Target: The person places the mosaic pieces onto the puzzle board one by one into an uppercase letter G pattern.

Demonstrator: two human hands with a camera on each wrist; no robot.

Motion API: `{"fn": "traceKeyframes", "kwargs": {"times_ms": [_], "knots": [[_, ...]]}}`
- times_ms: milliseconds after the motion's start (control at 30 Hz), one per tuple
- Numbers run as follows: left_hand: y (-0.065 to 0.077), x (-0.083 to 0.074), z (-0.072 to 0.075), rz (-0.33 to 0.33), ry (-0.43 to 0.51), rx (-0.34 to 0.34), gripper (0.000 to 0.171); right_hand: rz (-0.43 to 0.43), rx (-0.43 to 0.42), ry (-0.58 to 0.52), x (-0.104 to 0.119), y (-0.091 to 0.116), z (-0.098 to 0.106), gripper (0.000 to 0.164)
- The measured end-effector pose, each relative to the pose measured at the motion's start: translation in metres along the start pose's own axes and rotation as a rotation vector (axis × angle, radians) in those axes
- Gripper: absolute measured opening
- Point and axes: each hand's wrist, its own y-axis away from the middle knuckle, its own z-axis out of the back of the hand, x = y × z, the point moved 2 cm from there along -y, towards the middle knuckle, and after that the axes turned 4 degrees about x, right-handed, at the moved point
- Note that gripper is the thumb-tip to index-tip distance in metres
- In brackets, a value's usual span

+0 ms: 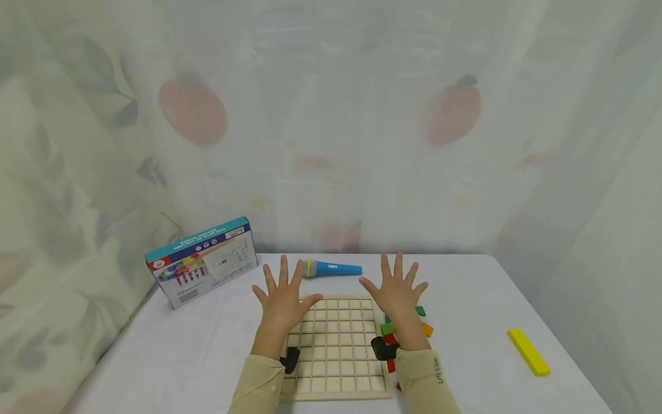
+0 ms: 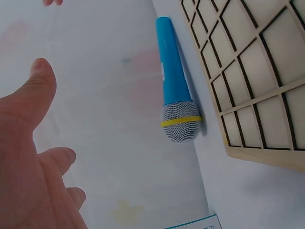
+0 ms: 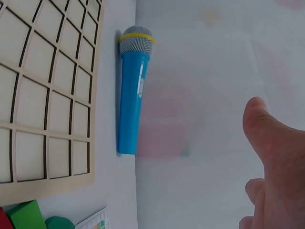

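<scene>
Both hands are raised above the table with fingers spread, holding nothing. The left hand (image 1: 281,305) is over the left side of a wooden grid board (image 1: 331,397); the right hand (image 1: 397,296) is over the board's right edge and some colored blocks (image 1: 387,328). Behind the board lies a blue toy microphone (image 1: 338,268) with a grey mesh head and a yellow ring. In the left wrist view the microphone (image 2: 175,71) lies apart from the thumb, and the right wrist view shows the microphone (image 3: 131,100) likewise untouched. The right forearm hides part of the blocks.
A printed cardboard box (image 1: 207,264) stands at the back left of the white table. A yellow bar (image 1: 528,352) lies at the far right. Curtains (image 1: 331,144) hang behind the table. Near the blocks, a corner of a printed card (image 3: 97,220) shows.
</scene>
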Motion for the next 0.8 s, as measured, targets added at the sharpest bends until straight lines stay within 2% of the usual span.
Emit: {"fn": "traceKeyframes", "kwargs": {"times_ms": [167, 533, 667, 800], "knots": [[-0.001, 0.0, -0.002, -0.009, 0.006, 0.011, 0.091, 0.018, -0.009, 0.008, -0.004, 0.002, -0.003, 0.088], [-0.009, 0.0, 0.009, -0.057, -0.004, 0.021, 0.091, 0.038, -0.036, 0.01, -0.011, -0.004, 0.009, 0.083], [-0.009, 0.005, 0.009, -0.08, 0.029, 0.045, 0.093, 0.062, -0.023, 0.02, -0.016, -0.003, 0.01, 0.076], [-0.006, 0.019, 0.006, -0.076, 0.052, 0.091, 0.1, 0.112, -0.026, 0.046, -0.025, -0.002, 0.005, 0.067]]}}
